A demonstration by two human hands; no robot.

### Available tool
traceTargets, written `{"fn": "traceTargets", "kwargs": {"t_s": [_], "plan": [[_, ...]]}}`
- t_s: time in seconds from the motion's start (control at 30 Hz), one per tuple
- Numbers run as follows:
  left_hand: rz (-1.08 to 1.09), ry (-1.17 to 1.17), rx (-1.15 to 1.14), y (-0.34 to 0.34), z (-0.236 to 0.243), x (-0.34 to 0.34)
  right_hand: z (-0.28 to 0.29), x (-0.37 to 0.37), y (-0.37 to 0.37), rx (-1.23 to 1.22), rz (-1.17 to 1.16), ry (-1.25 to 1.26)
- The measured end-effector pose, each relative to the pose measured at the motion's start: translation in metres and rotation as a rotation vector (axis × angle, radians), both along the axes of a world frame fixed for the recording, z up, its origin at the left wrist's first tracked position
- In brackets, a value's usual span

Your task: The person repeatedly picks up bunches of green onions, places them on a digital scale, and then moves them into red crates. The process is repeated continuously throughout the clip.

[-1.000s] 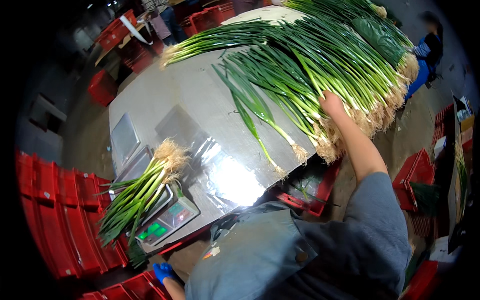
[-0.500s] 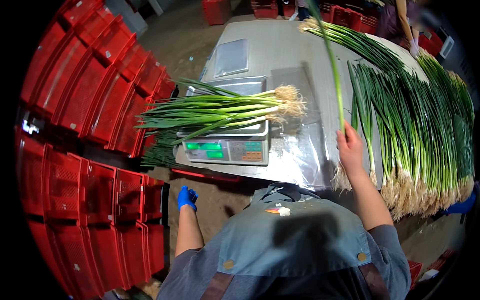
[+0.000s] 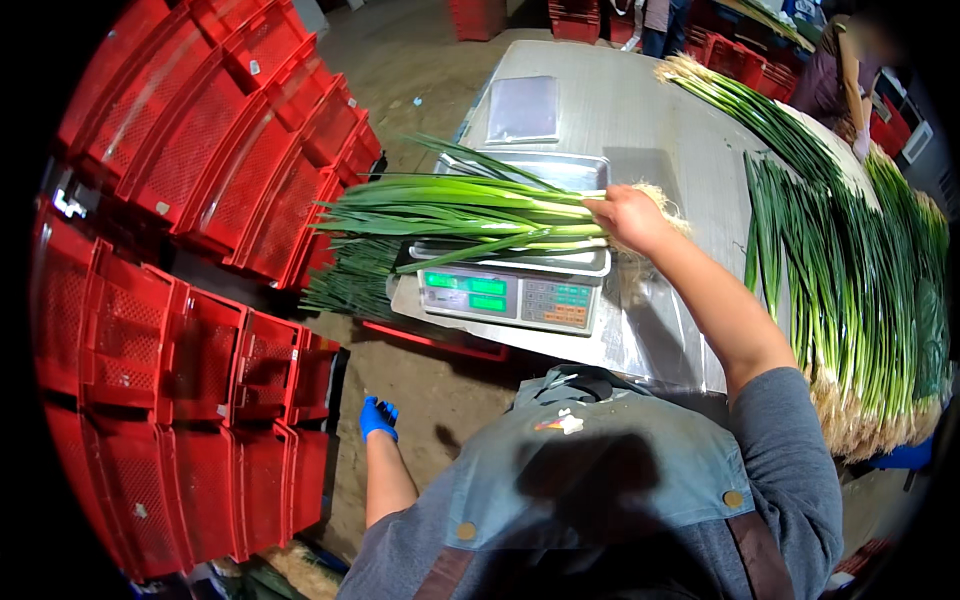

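Note:
A bunch of green onions (image 3: 480, 212) lies across the metal pan of a digital scale (image 3: 510, 298), green tops to the left and pale roots to the right. My bare right hand (image 3: 632, 218) is closed around the white stems close to the roots, partly hiding them. The scale's display is lit green. My left hand (image 3: 378, 417), in a blue glove, hangs low beside my body, away from the table. Its fingers are slightly bent and apart, with nothing seen in them.
Red crates (image 3: 190, 350) are stacked along the left. More green onions (image 3: 850, 290) lie in a wide row on the table's right side. A clear plastic sheet (image 3: 525, 108) lies behind the scale. At the far right a co-worker's gloved hand (image 3: 861, 143) touches onions.
My right hand has moved left from the table's right side, where it held a long green onion stalk upright, to the bunch on the scale. My left hand still hangs low.

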State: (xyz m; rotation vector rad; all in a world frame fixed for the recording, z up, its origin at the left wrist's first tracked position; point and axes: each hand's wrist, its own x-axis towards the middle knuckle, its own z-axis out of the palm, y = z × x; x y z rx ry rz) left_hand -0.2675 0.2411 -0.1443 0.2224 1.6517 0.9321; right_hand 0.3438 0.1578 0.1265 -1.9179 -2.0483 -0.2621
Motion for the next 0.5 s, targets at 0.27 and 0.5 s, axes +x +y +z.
{"fn": "traceTargets", "kwargs": {"t_s": [0.27,0.5], "plan": [[0.104,0.092,0.007,0.001,0.003,-0.028,0.003,0.012,-0.062,0.096,-0.181,1.073],[-0.084,0.239,0.272,0.059,0.076,0.02,-0.06,0.137,-0.235,0.03,-0.934,0.895]]}}
